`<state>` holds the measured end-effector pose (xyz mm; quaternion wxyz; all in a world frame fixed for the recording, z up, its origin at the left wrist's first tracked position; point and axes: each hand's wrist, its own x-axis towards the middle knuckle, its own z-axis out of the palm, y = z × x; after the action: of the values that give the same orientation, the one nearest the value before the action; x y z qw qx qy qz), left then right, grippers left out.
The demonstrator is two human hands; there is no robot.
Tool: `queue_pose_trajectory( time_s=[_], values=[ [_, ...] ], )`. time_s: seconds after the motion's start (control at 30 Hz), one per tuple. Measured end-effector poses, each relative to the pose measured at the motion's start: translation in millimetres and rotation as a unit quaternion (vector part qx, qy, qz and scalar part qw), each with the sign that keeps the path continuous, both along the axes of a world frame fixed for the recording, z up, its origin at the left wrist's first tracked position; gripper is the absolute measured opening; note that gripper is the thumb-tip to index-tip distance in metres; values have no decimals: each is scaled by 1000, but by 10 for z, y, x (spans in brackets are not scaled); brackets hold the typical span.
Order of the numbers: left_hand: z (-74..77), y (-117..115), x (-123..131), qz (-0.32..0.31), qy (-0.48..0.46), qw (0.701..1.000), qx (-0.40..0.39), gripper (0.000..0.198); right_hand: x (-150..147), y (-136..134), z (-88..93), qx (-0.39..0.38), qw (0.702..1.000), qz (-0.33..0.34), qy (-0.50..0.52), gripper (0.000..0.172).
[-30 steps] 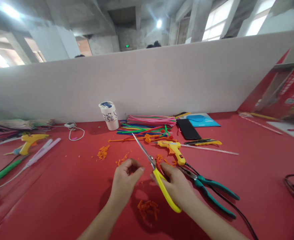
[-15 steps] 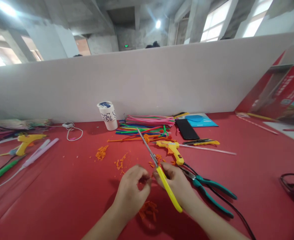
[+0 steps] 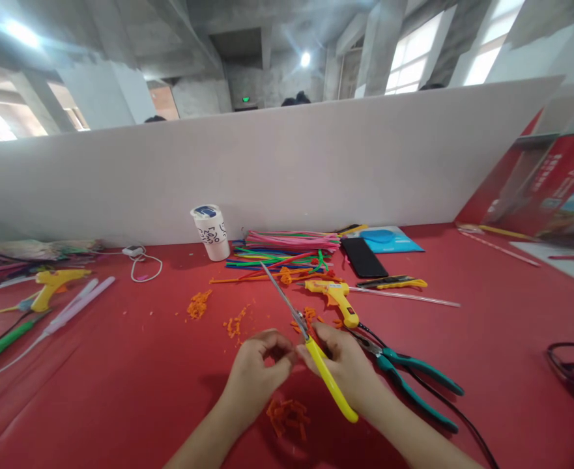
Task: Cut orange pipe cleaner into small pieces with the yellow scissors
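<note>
My right hand (image 3: 340, 355) is closed around a pair of scissors (image 3: 333, 384) with yellow handles, their metal blades together and pointing up and left across the table. Close beside it, my left hand (image 3: 260, 365) is pinched, its fingertips almost meeting those of the right. Whatever lies between the left fingertips is too small or hidden to make out. Below both hands is a loose pile of short orange pieces (image 3: 288, 417). Finer orange clippings (image 3: 199, 304) lie in a heap further left, with more orange bits (image 3: 235, 324) scattered nearer my hands.
Behind the hands are colourful pipe cleaners (image 3: 287, 242), a white cup (image 3: 212, 234) and a black phone (image 3: 363, 256). On the right lie a yellow glue gun (image 3: 333, 296), a yellow utility knife (image 3: 399, 282) and green-handled pliers (image 3: 408, 368). Another glue gun (image 3: 55, 286) sits at left.
The view has tilted slightly up, so the table's things sit a little lower. Both hands stay close together, and the scissors remain in my right hand.
</note>
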<state>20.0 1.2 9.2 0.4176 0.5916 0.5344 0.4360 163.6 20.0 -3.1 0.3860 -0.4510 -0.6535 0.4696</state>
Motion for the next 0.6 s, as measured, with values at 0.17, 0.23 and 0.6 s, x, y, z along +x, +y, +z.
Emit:
queue_pose_trajectory(
  time_s=[0.17, 0.23, 0.6],
  values=[
    [-29, 94, -155, 159, -190, 969, -3, 7, 37, -10, 39, 78, 976, -14, -205, 28],
    [-31, 121, -212, 182, -242, 953, 11, 7, 36, -32, 48, 125, 945, -8, -303, 25],
    [17, 121, -257, 195, -312, 929, 33, 3, -18, -85, -26, 229, 838, 23, -495, 29]
  ],
)
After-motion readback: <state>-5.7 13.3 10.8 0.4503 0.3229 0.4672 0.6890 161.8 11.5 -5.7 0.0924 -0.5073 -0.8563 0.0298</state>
